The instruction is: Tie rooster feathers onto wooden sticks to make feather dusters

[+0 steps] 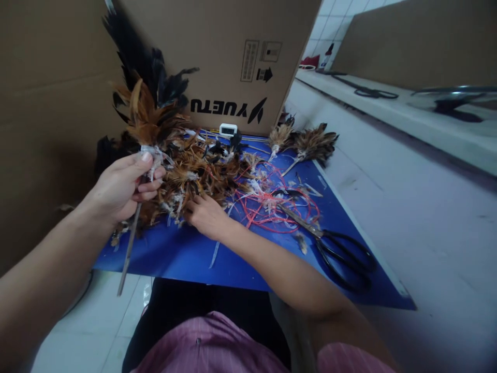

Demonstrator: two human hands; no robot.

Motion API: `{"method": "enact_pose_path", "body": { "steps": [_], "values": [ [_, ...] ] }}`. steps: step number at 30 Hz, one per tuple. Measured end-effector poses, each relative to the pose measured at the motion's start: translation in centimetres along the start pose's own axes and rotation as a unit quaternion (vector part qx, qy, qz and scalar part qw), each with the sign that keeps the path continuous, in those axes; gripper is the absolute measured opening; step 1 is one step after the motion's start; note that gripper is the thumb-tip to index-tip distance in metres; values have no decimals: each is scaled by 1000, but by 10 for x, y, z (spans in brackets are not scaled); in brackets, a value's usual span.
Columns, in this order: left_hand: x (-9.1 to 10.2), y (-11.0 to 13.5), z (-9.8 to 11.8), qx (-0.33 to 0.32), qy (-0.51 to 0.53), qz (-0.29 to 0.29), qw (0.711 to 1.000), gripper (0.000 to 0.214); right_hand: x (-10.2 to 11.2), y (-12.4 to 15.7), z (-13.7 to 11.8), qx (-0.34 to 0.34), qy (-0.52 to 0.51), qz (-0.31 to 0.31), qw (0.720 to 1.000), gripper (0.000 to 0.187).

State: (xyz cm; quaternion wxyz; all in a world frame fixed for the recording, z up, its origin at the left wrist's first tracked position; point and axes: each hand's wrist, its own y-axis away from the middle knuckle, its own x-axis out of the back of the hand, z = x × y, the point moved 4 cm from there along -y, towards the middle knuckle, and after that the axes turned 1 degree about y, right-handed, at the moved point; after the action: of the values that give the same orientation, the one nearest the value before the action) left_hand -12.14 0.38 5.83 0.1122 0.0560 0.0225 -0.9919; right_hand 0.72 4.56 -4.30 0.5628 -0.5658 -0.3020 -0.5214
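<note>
My left hand (130,181) is closed around a feather duster (145,114), just under its tied feathers. Black plumes top it, brown ones ring the lower part, and its thin stick (130,254) points down past the table edge. Clear plastic strip is wound at the feather base by my thumb. My right hand (207,215) reaches into a heap of loose brown feathers (205,171) on the blue table, its fingertips hidden among them. Whether those fingers grip a feather cannot be made out.
Large black-handled scissors (330,248) lie at the right over tangled pink string (256,212). Two small feather bundles on sticks (314,142) rest at the back right. A small white digital device (228,129) stands before a tall cardboard box (225,62). A ledge (407,109) runs along the right.
</note>
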Motion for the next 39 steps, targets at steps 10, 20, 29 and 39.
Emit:
{"method": "enact_pose_path", "body": {
  "steps": [10,20,29,39],
  "values": [
    [-5,-7,-7,15,3,9,1000,14,42,40,3,-7,-25,75,997,27],
    [-38,-32,-32,46,60,-39,996,18,39,68,54,-187,-72,144,969,26],
    [-99,-57,-64,25,118,-24,992,29,50,79,63,-329,-374,164,852,25],
    [-119,-92,-45,-51,-9,-76,996,32,53,94,64,-351,-671,126,640,16]
  ]
}}
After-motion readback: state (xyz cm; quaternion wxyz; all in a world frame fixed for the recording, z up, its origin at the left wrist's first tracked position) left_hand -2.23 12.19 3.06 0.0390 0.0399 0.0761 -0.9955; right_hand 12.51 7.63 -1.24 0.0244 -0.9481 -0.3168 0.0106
